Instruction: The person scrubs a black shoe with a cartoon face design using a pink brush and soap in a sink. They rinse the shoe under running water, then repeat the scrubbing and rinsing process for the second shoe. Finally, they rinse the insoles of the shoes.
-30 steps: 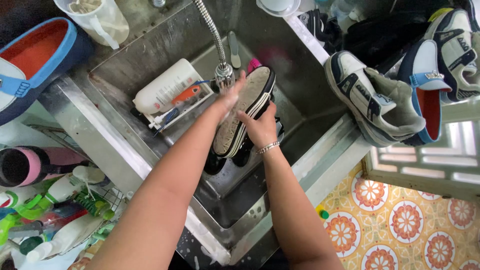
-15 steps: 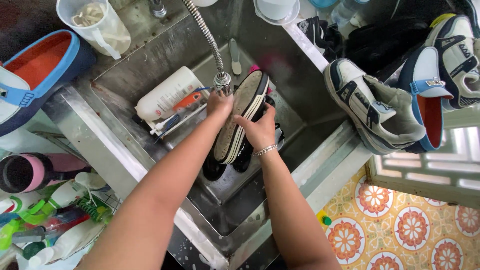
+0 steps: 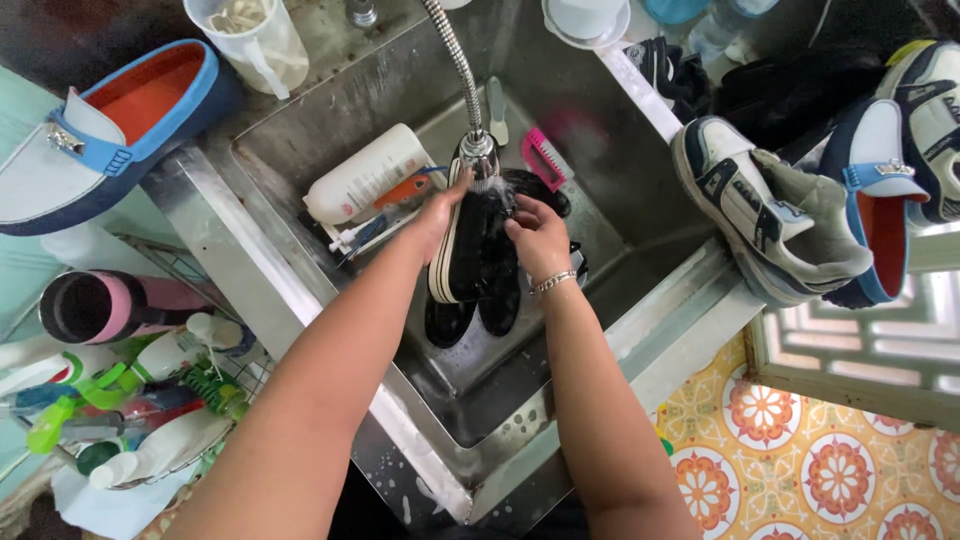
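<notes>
I hold a black shoe with a white-edged sole (image 3: 470, 255) on its side inside a steel sink (image 3: 300, 120), right under the faucet head (image 3: 478, 150), where water runs over it. My left hand (image 3: 437, 212) grips the shoe along its sole side. My right hand (image 3: 538, 235), with a bracelet at the wrist, presses on the shoe's black upper from the other side. Two dark shoe parts (image 3: 445, 318) stick out below the shoe toward the sink bottom.
A white spray bottle (image 3: 365, 178) lies in the sink at the left, a pink brush (image 3: 546, 160) at the back. A blue and white loafer (image 3: 95, 140) sits left of the sink, a jug (image 3: 250, 40) behind. Sneakers (image 3: 770, 215) and another loafer (image 3: 880, 200) rest at right. Bottles (image 3: 130, 390) crowd the lower left.
The shoe has turned from sole facing up to its black upper facing me. My right hand moved from under the shoe onto its upper, and both hands shifted closer under the faucet.
</notes>
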